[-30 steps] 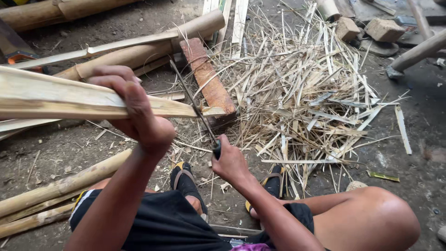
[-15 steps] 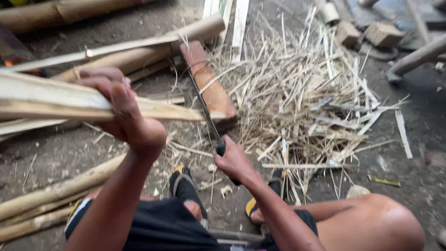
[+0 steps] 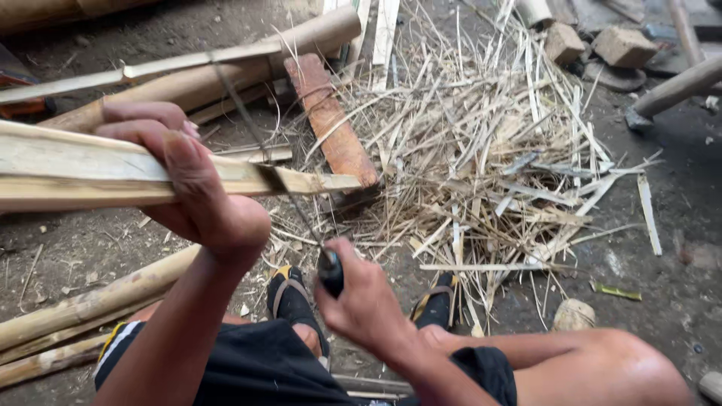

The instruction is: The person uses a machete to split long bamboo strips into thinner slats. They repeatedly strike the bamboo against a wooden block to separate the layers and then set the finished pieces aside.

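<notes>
Head view, 1 camera only. Left hand (image 3: 197, 192) sits left of centre, fingers wrapped shut around a split bamboo piece (image 3: 113, 171) that runs in from the left edge and ends in a pale tip near mid-frame. Right hand (image 3: 362, 301) is lower centre, clenched on the dark handle of a long knife (image 3: 282, 192); the thin blade slants up-left from the fist and crosses the bamboo piece just right of the left thumb. Whether the edge is cut into the wood or only lying on it, can't tell, blade is motion-blurred.

Behind the bamboo tip, a reddish wood plank (image 3: 331, 124) lies on the ground, angled toward the upper centre. Pile of bamboo slivers (image 3: 489, 173) spreads across centre-right. Whole bamboo poles (image 3: 83, 308) lie lower left. 2 sandalled feet (image 3: 293, 301) at bottom centre, bare knee lower right. Blocks (image 3: 620, 45) in upper right corner.
</notes>
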